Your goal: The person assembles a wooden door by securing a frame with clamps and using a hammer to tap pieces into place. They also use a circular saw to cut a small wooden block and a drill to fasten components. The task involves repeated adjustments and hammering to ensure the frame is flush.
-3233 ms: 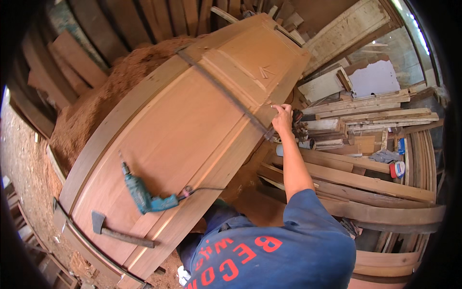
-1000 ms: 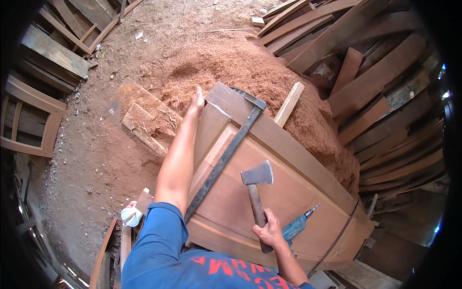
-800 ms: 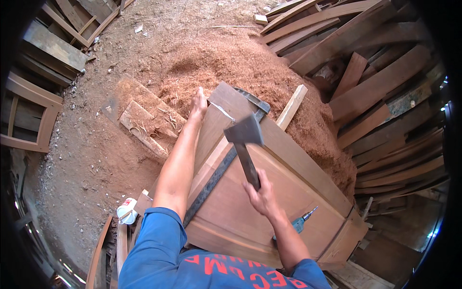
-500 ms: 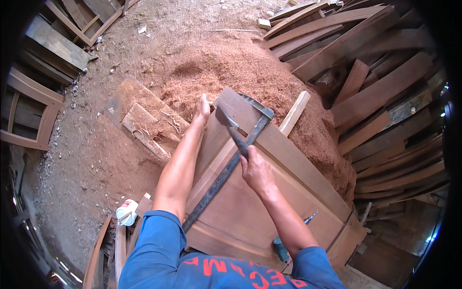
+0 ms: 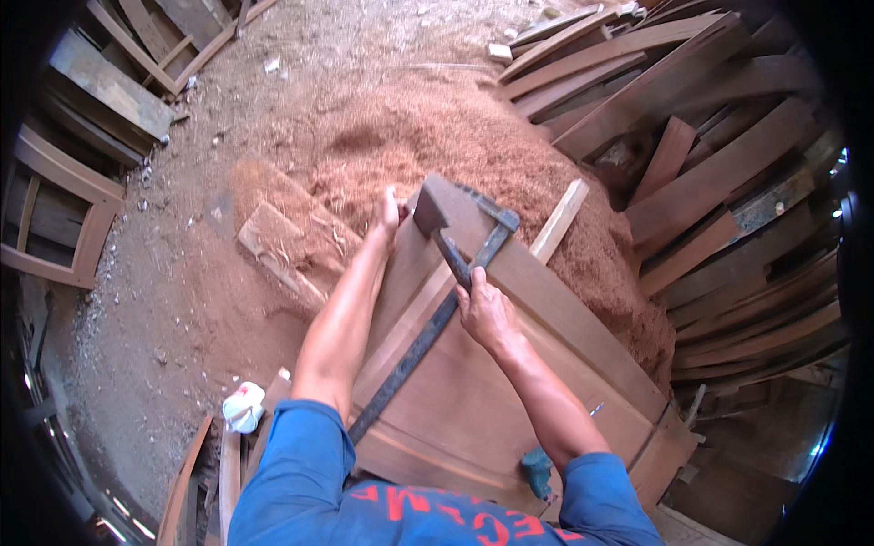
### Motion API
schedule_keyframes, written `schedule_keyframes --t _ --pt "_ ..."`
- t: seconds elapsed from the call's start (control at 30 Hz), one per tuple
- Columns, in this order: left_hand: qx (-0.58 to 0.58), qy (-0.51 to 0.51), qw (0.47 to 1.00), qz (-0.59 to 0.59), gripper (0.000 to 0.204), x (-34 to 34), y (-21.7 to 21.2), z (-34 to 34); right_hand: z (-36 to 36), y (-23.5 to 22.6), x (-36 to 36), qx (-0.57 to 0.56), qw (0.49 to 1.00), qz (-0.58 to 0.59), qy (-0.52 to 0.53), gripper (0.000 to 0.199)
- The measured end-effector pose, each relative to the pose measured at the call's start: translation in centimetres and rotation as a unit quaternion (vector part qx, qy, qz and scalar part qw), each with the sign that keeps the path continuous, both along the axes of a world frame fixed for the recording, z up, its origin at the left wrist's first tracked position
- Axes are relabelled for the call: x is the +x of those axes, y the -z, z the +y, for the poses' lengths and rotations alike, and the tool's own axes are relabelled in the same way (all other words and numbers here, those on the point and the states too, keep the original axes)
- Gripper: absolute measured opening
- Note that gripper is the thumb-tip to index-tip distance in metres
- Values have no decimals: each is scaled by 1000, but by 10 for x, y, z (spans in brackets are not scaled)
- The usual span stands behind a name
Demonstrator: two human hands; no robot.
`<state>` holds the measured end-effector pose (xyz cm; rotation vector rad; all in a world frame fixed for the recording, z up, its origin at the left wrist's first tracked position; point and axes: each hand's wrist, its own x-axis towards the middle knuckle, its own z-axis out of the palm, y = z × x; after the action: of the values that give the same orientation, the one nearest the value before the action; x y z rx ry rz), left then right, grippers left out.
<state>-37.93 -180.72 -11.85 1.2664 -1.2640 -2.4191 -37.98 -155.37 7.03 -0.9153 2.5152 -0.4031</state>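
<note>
My right hand (image 5: 489, 309) is closed round the handle of a hatchet (image 5: 437, 218), whose dark, broad blade lies over the far corner of a brown panelled wooden door (image 5: 446, 382). At that corner's left edge is my left hand (image 5: 390, 217), fingers drawn together by the wood; whatever they pinch is too small and blurred to name. A long dark metal bar clamp (image 5: 410, 359) runs diagonally across the door, passing under the hatchet handle. A teal power drill (image 5: 537, 469) with a thin bit rests on the door beside my right forearm.
Reddish sawdust (image 5: 437, 118) is heaped beyond the door, with a pale wood strip (image 5: 560, 218) sticking out. Loose boards (image 5: 291, 259) lie to the left. Stacked planks (image 5: 728, 173) fill the right side. Wooden frames (image 5: 86, 218) lean at left, and a white container (image 5: 243, 407) stands near my left elbow.
The hatchet's blade has shifted slightly and turned, its handle still in my right hand. My left hand stays by the corner with its fingers a little changed. The view has moved slightly.
</note>
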Motion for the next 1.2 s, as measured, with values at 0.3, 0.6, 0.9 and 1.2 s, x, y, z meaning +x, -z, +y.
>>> schedule_keyframes --t 0.3,0.6,0.9,1.2 --pt "34 -46 997 -58 61 -2 -23 12 -11 -48 -2 -323 945 5 48 36" --pt "91 -16 996 -13 69 -13 -28 16 1 -12 -17 -6 998 -69 14 30" --pt "44 -12 999 -10 63 -3 -16 18 12 1 2 -221 972 80 15 25" --pt "32 -2 999 7 55 7 -22 6 1 -44 -2 -145 988 -26 39 22"
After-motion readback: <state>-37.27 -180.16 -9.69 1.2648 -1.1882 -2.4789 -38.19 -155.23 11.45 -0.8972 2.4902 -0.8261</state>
